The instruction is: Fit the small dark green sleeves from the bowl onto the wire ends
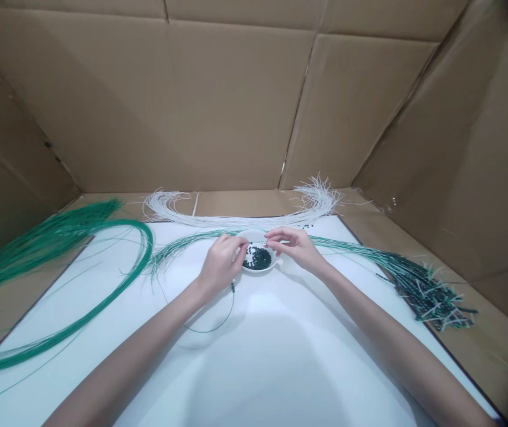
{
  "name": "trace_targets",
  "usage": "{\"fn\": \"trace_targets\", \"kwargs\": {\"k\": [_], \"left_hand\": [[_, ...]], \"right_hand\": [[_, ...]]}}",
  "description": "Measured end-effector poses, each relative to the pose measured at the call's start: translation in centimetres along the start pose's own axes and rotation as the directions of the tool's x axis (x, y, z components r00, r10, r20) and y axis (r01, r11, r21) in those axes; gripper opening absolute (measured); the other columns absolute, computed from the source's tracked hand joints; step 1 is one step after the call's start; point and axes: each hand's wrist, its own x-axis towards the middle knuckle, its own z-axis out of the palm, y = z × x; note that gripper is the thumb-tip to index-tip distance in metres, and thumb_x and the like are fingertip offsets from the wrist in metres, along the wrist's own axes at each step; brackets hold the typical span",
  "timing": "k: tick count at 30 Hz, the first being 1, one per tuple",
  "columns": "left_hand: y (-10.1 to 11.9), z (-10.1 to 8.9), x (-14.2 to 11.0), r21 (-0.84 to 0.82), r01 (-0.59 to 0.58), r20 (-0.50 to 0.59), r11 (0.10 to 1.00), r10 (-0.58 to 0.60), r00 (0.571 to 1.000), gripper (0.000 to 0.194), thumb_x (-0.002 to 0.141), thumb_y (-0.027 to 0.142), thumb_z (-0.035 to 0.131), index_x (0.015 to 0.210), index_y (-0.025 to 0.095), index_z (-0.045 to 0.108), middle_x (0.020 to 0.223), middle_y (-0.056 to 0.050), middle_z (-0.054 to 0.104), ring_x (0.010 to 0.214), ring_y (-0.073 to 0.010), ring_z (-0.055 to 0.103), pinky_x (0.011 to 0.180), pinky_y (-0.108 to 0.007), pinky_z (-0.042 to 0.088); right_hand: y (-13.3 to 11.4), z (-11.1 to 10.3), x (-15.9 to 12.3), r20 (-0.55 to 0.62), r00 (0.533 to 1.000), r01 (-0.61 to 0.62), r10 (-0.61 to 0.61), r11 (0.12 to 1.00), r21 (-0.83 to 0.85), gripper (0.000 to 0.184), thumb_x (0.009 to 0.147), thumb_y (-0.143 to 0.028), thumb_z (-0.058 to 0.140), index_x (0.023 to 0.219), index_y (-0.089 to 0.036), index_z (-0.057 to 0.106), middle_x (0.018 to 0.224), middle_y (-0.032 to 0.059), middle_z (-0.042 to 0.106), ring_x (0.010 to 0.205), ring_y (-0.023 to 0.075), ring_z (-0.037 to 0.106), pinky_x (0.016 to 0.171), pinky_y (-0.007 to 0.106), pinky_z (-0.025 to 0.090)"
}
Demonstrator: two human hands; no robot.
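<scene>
A small white bowl [259, 271] holds many small dark green beads [260, 259]. My left hand [221, 261] is at the bowl's left side, its thumb and forefinger pinched on a thin green cord [218, 329]. That cord hangs below the hand and curves back toward my forearm, with a few dark beads [233, 287] threaded on it. My right hand [297, 247] is over the bowl's right rim, thumb and fingertips pressed together. Whatever lies between those fingertips is too small to make out.
Behind the bowl lies a bundle of green cords [191, 237], its beaded ends [431, 293] at right. White cords [236, 222] curve farther back. A large green coil [102, 302] lies left. Loose beads [307, 226] sit behind my right hand. Cardboard walls [191, 101] surround the white table [254, 367].
</scene>
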Motion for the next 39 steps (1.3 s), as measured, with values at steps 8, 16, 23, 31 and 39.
{"fn": "trace_targets", "kwargs": {"k": [8, 16, 23, 31, 39], "left_hand": [[0.2, 0.1, 0.0, -0.055, 0.042, 0.018, 0.998, -0.041, 0.999, 0.015, 0.084, 0.021, 0.041, 0.083, 0.018, 0.056, 0.077, -0.002, 0.061, 0.073, -0.0143, 0.049, 0.068, -0.025, 0.039], [0.4, 0.0, 0.1, -0.059, 0.071, 0.002, 0.996, -0.071, 0.997, 0.014, 0.083, 0.022, 0.042, 0.082, 0.018, 0.056, 0.076, -0.001, 0.062, 0.071, -0.0141, 0.049, 0.067, -0.025, 0.038], [0.6, 0.1, 0.1, -0.052, 0.065, -0.007, 0.997, -0.065, 0.998, 0.014, 0.083, 0.021, 0.043, 0.081, 0.018, 0.056, 0.074, -0.001, 0.061, 0.07, -0.0128, 0.049, 0.067, -0.024, 0.038], [0.6, 0.0, 0.0, -0.049, 0.042, -0.016, 0.998, -0.042, 0.999, 0.012, 0.083, 0.02, 0.044, 0.081, 0.018, 0.056, 0.075, -0.001, 0.06, 0.071, -0.0126, 0.049, 0.067, -0.023, 0.038], [0.7, 0.0, 0.0, -0.053, 0.036, -0.039, 0.998, -0.038, 0.999, 0.012, 0.082, 0.019, 0.044, 0.081, 0.018, 0.056, 0.075, 0.0, 0.061, 0.07, -0.0125, 0.049, 0.067, -0.023, 0.038]], "right_hand": [[0.5, 0.7, -0.1, -0.012, 0.992, -0.118, 0.123, 0.972, 0.201, 0.021, 0.062, -0.031, 0.067, 0.075, -0.015, 0.068, 0.068, 0.004, 0.066, 0.058, 0.0106, 0.056, 0.053, 0.023, 0.047], [0.6, 0.8, -0.1, -0.022, 0.987, -0.147, 0.161, 0.94, 0.307, 0.02, 0.058, -0.025, 0.071, 0.076, -0.016, 0.069, 0.07, 0.0037, 0.067, 0.061, 0.0102, 0.057, 0.056, 0.022, 0.047], [1.0, 0.8, -0.1, -0.047, 0.992, -0.103, 0.121, 0.957, 0.271, 0.018, 0.055, -0.022, 0.072, 0.071, -0.016, 0.069, 0.067, 0.0019, 0.066, 0.059, 0.0099, 0.057, 0.054, 0.022, 0.046], [0.4, 0.8, -0.1, -0.077, 0.993, -0.077, 0.094, 0.977, 0.2, 0.016, 0.055, -0.023, 0.072, 0.07, -0.016, 0.068, 0.066, 0.0015, 0.066, 0.051, 0.0077, 0.053, 0.052, 0.023, 0.044], [-0.2, 0.9, -0.2, -0.11, 0.989, -0.085, 0.101, 0.986, 0.141, 0.016, 0.055, -0.024, 0.071, 0.069, -0.015, 0.069, 0.063, 0.0012, 0.066, 0.048, 0.0074, 0.051, 0.052, 0.023, 0.044]]}}
